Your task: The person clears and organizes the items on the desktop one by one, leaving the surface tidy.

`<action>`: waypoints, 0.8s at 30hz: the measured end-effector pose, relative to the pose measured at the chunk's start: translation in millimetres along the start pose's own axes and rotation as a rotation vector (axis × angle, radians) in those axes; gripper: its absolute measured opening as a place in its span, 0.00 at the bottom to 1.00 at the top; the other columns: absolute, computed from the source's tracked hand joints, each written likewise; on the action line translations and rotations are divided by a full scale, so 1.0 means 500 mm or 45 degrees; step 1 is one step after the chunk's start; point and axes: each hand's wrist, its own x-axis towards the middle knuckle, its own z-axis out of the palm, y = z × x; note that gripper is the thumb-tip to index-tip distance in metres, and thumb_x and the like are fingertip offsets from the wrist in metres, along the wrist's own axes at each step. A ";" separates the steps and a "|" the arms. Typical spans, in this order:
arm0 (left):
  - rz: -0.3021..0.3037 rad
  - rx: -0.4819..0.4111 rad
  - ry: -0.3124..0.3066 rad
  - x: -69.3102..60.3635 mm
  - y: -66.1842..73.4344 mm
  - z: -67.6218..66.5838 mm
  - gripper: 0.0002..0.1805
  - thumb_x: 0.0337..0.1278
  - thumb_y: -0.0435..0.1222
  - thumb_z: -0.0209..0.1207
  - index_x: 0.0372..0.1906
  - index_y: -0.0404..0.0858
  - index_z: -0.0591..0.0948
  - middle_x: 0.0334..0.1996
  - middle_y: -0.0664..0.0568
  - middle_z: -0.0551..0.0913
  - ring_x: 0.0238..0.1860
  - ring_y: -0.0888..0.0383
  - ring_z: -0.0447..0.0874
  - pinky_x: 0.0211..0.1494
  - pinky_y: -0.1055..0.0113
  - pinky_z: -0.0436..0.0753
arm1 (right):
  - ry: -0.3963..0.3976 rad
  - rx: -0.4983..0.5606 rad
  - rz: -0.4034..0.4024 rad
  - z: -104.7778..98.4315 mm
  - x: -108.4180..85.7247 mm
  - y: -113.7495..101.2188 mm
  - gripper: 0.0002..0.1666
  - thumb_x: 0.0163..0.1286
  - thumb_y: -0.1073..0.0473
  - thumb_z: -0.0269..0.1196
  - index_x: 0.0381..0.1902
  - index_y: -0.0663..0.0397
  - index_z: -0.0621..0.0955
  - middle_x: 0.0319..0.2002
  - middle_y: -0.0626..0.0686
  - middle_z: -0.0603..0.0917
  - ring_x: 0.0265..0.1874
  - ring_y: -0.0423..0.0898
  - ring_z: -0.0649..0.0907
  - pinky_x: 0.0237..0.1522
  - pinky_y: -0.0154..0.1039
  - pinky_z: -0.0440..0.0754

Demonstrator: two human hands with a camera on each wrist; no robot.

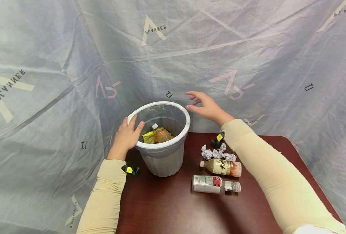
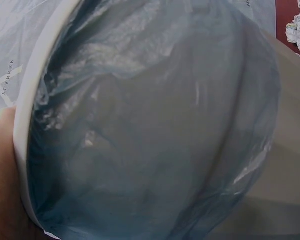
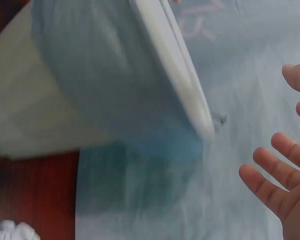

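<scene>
A grey trash bin with a white rim stands on the table, lined with a translucent plastic bag. Inside it lie a plastic bottle with a white cap and a yellow wrapper. My left hand rests on the rim's left side, fingers extended and thumb apart; in the left wrist view the rim hides its fingers. On the other side my right hand hovers just off the rim, its fingers spread and holding nothing.
Right of the bin, several crumpled papers, a brown drink bottle and a clear bottle lie on the dark red table. Grey printed sheeting hangs behind and beside the table.
</scene>
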 end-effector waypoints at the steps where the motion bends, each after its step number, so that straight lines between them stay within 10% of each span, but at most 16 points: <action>1: 0.001 0.001 -0.002 0.000 0.000 0.001 0.46 0.72 0.69 0.26 0.83 0.45 0.49 0.79 0.30 0.42 0.76 0.26 0.46 0.70 0.27 0.53 | 0.016 0.005 0.017 -0.010 -0.011 0.013 0.35 0.72 0.50 0.66 0.74 0.45 0.70 0.62 0.60 0.75 0.58 0.59 0.79 0.59 0.55 0.77; 24: 0.018 0.011 -0.024 0.003 0.000 -0.003 0.47 0.71 0.70 0.27 0.83 0.45 0.48 0.79 0.30 0.42 0.74 0.24 0.49 0.70 0.28 0.54 | -0.056 -0.004 0.427 0.034 -0.286 0.306 0.37 0.72 0.46 0.66 0.74 0.45 0.69 0.61 0.61 0.77 0.57 0.60 0.80 0.52 0.57 0.79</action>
